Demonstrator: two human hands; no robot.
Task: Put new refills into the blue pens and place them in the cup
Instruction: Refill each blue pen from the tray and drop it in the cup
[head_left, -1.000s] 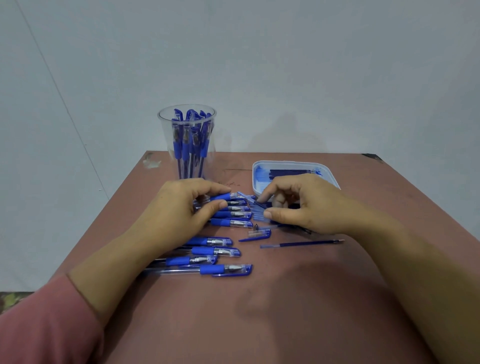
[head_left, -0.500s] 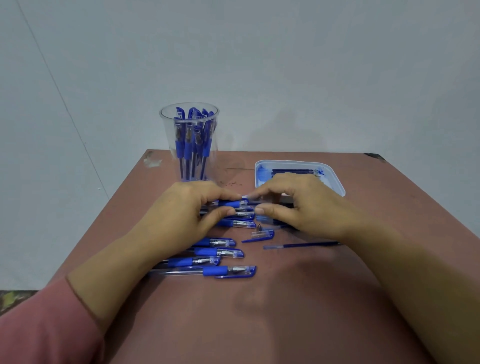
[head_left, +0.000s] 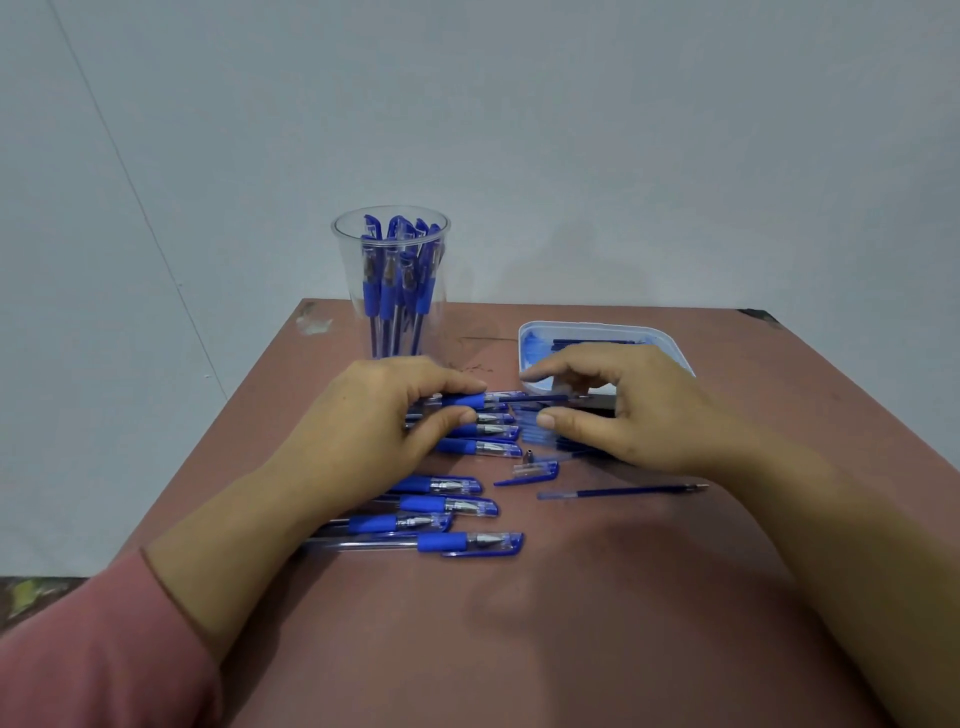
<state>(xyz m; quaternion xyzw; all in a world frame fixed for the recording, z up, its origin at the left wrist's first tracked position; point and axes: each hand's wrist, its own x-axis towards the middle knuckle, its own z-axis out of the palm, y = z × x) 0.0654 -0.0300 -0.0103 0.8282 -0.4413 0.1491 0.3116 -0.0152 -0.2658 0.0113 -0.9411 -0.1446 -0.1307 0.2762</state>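
Our left hand (head_left: 384, 415) grips a blue pen (head_left: 462, 400) by its rubber sleeve, thumb below and forefinger above, just over the tabletop (head_left: 519, 649). A dark refill (head_left: 550, 398) sticks out of the pen's open end toward our right hand (head_left: 623, 410). That hand curls over the refill's tip, but we cannot tell whether its fingers actually pinch it. Behind our left hand stands the clear cup (head_left: 389, 291), with several capped pens upright inside. The shallow tray (head_left: 670, 345) of refills sits behind our right hand. More pens (head_left: 447, 504) lie in a row beside our left wrist. Near them lie a loose cap (head_left: 530, 472) and a spare refill (head_left: 623, 491).
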